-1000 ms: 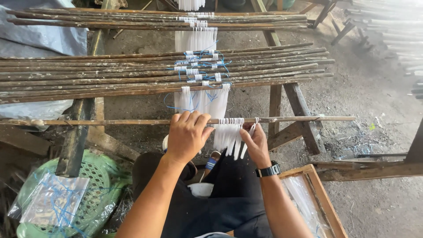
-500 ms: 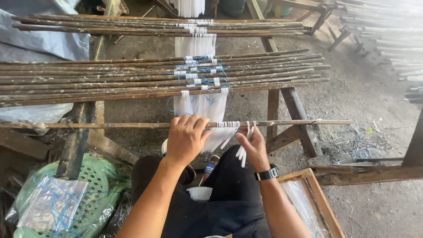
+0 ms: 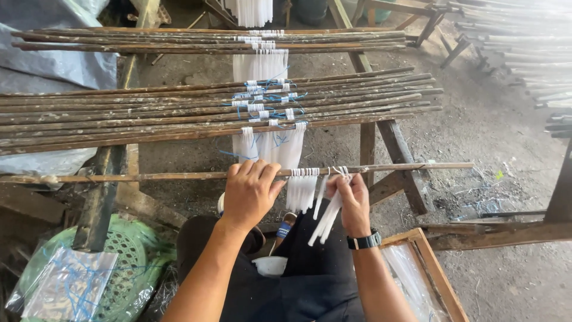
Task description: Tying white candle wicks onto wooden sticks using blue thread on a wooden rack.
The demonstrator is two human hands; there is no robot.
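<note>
Hands meet on a thin brown wooden stick (image 3: 393, 167) laid crosswise in front of the person: the left hand (image 3: 250, 192) is curled over it from above, fingers wrapped around the wood, while the right hand (image 3: 351, 201) pinches the upper ends of a few slender white candles (image 3: 326, 216) close under the stick, their lower ends slanting down towards the left hand. Between the two hands a row of hanging white candles (image 3: 301, 189) dangles from the same stick by its wicks (bunched close together). Beyond both hands lies a rack of long dark wooden sticks (image 3: 119, 113) with more candles and blue string. Below the left forearm sits a green plastic basket (image 3: 134, 262); beside the right forearm, a wooden-framed tray (image 3: 438, 271)
</note>
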